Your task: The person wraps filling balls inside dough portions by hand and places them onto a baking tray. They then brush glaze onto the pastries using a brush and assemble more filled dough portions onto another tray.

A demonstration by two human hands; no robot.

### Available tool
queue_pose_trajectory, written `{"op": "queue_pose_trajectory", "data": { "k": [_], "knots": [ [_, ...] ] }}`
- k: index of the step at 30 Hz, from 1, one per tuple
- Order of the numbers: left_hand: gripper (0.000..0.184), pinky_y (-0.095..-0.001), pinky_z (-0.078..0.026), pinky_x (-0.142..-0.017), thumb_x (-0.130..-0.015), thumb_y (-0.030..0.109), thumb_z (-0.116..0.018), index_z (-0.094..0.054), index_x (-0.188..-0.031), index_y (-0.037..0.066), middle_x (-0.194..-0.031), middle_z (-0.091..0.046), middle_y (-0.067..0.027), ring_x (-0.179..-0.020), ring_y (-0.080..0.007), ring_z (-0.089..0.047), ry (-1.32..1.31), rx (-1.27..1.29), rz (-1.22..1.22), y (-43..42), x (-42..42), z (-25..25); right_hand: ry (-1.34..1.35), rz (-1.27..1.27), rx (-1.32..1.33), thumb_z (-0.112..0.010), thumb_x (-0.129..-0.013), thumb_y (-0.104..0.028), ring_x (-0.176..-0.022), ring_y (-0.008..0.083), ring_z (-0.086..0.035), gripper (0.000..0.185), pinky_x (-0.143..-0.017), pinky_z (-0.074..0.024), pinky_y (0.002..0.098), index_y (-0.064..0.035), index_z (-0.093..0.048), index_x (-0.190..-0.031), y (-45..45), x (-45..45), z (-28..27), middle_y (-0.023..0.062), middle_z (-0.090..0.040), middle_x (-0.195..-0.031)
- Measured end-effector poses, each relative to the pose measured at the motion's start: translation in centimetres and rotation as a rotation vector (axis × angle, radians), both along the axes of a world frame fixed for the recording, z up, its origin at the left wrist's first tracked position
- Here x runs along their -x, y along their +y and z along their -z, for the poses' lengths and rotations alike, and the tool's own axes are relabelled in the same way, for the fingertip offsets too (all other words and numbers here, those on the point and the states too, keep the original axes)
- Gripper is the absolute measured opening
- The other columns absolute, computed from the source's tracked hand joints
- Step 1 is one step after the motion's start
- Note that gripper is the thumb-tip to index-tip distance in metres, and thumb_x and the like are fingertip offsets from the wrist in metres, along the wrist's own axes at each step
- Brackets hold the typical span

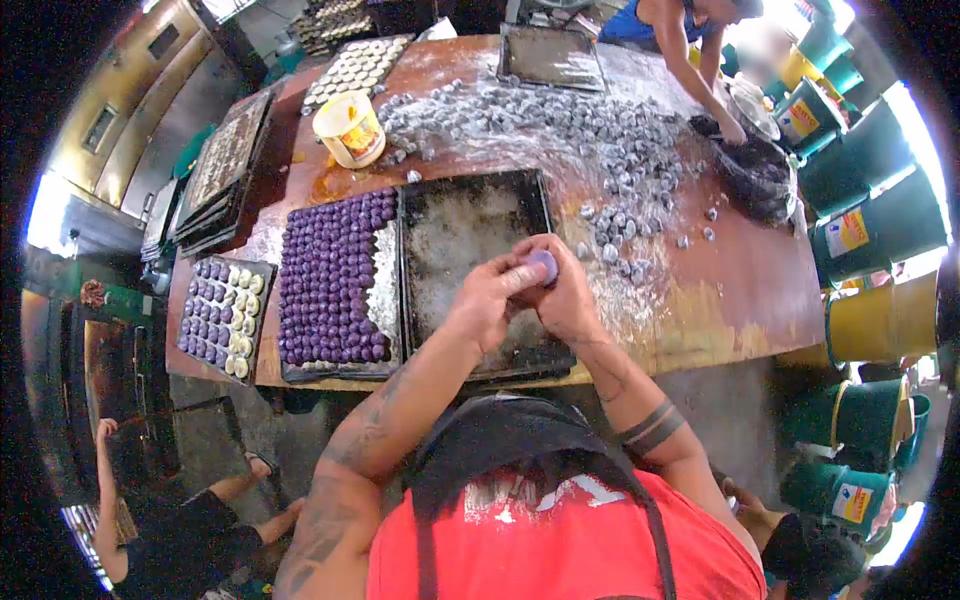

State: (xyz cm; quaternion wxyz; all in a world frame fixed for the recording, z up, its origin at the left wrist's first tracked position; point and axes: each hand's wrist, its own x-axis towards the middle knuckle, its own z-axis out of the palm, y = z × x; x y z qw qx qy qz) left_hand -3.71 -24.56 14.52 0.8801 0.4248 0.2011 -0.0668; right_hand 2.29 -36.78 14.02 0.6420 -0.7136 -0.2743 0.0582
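Over the bare tray (470,225) at the table's near side, my left hand (490,298) and my right hand (565,290) are brought together. Between their fingers is a pale purple dough ball (543,265), with both hands closed around it. Left of the bare tray lies a tray of purple balls (335,280), packed tightly in rows, with a pale, uncovered strip along its right side. Many flour-dusted dough pieces (620,170) are scattered across the table beyond my hands.
A smaller tray of purple and pale pieces (222,310) sits at the left edge. A plastic tub (350,130) stands behind. A co-worker's arm (690,75) reaches to a black bag (755,175) at the far right. Green bins (860,225) line the right side; other people are near the bottom corners.
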Motion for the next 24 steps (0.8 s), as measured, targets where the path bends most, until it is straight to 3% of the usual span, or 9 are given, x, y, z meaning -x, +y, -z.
{"op": "queue_pose_trajectory", "data": {
  "k": [3,8,10,13,14,18,21,23,24],
  "knots": [
    [0.037,-0.0365,-0.049,-0.093,-0.086,0.021,-0.074,-0.063,-0.114,-0.002,-0.112,-0.068,-0.008,-0.102,-0.0166,-0.063,-0.089,-0.441,-0.13,0.6,0.2,1.6,0.33,0.014,-0.134,-0.074,-0.082,-0.009,-0.088,0.0118,-0.061,0.029,-0.08,-0.0511,0.0264,-0.0028,-0.063,-0.108,-0.9,2.0,1.0,0.0038,-0.065,-0.093],
    [0.071,-0.0367,-0.039,-0.107,-0.086,0.011,-0.064,-0.033,-0.149,0.001,-0.14,-0.05,-0.0246,-0.127,-0.0362,-0.051,-0.28,-1.129,0.193,-2.7,3.4,7.7,0.421,0.139,0.4,-0.071,-0.087,-0.012,-0.081,0.0107,-0.061,0.027,-0.076,-0.0506,0.0247,-0.0011,-0.064,-0.111,-6.5,2.3,6.7,0.0049,-0.066,-0.089],
    [0.072,-0.0373,-0.036,-0.11,-0.085,0.011,-0.065,-0.032,-0.149,0.002,-0.143,-0.046,-0.023,-0.132,-0.035,-0.047,-0.091,-1.036,0.215,-1.8,3.7,7.2,0.404,0.147,0.681,-0.069,-0.085,-0.009,-0.087,0.0196,-0.063,0.028,-0.081,-0.0505,0.0314,-0.0029,-0.065,-0.112,-7.2,3.7,6.0,0.0088,-0.066,-0.091],
    [0.066,-0.038,-0.037,-0.11,-0.085,0.013,-0.067,-0.04,-0.144,0.002,-0.141,-0.049,-0.0211,-0.13,-0.0326,-0.049,-0.057,-1.042,0.154,0.0,4.6,9.1,-0.175,0.033,0.998,-0.066,-0.081,-0.013,-0.109,0.0341,-0.061,0.03,-0.093,-0.0494,0.0419,-0.0083,-0.067,-0.111,-8.1,4.9,10.9,0.0187,-0.065,-0.116],
    [0.063,-0.0383,-0.037,-0.109,-0.085,0.013,-0.067,-0.042,-0.142,0.002,-0.14,-0.051,-0.0206,-0.129,-0.0322,-0.05,-0.055,-1.044,0.156,0.8,4.7,9.3,-0.137,0.017,0.977,-0.065,-0.078,-0.013,-0.121,0.0398,-0.051,0.041,-0.102,-0.0429,0.0464,-0.0063,-0.063,-0.118,-8.4,5.4,10.8,0.0202,-0.057,-0.129],
    [0.041,-0.035,-0.045,-0.1,-0.087,0.014,-0.067,-0.057,-0.125,0.002,-0.119,-0.064,-0.0124,-0.114,-0.0229,-0.06,0.036,-0.908,0.176,2.9,6.4,10.2,-0.578,-0.139,0.991,-0.064,-0.08,-0.02,-0.125,0.0413,-0.047,0.058,-0.109,-0.0367,0.0485,0.0031,-0.05,-0.131,-8.7,8.5,8.8,0.0207,-0.05,-0.138],
    [0.029,-0.0323,-0.051,-0.086,-0.089,0.015,-0.066,-0.062,-0.116,0.003,-0.102,-0.069,-0.0075,-0.096,-0.0183,-0.065,0.045,-0.809,0.202,3.4,8.1,10.8,-0.433,-0.371,1.042,-0.066,-0.082,-0.023,-0.13,0.0342,-0.046,0.053,-0.111,-0.0334,0.0488,-0.0008,-0.054,-0.129,-8.9,6.0,8.9,0.0187,-0.053,-0.136],
    [0.026,-0.0332,-0.052,-0.083,-0.09,0.016,-0.065,-0.064,-0.112,0.003,-0.096,-0.07,-0.0089,-0.091,-0.0202,-0.067,0.007,-0.848,0.227,4.2,10.0,9.6,-0.187,-0.363,1.141,-0.065,-0.084,-0.022,-0.108,0.0361,-0.059,0.034,-0.094,-0.0462,0.0463,-0.0072,-0.064,-0.115,-6.7,-0.1,4.6,0.0175,-0.065,-0.114],
    [0.021,-0.0347,-0.053,-0.079,-0.089,0.016,-0.066,-0.067,-0.105,0.003,-0.091,-0.071,-0.0137,-0.085,-0.0247,-0.069,0.03,-1.133,0.259,5.4,10.4,8.3,-0.475,-0.034,0.745,-0.065,-0.084,-0.016,-0.102,0.0385,-0.06,0.031,-0.088,-0.0485,0.0461,-0.0065,-0.064,-0.114,-8.5,-2.8,10.1,0.0174,-0.066,-0.108]
  ]
}}
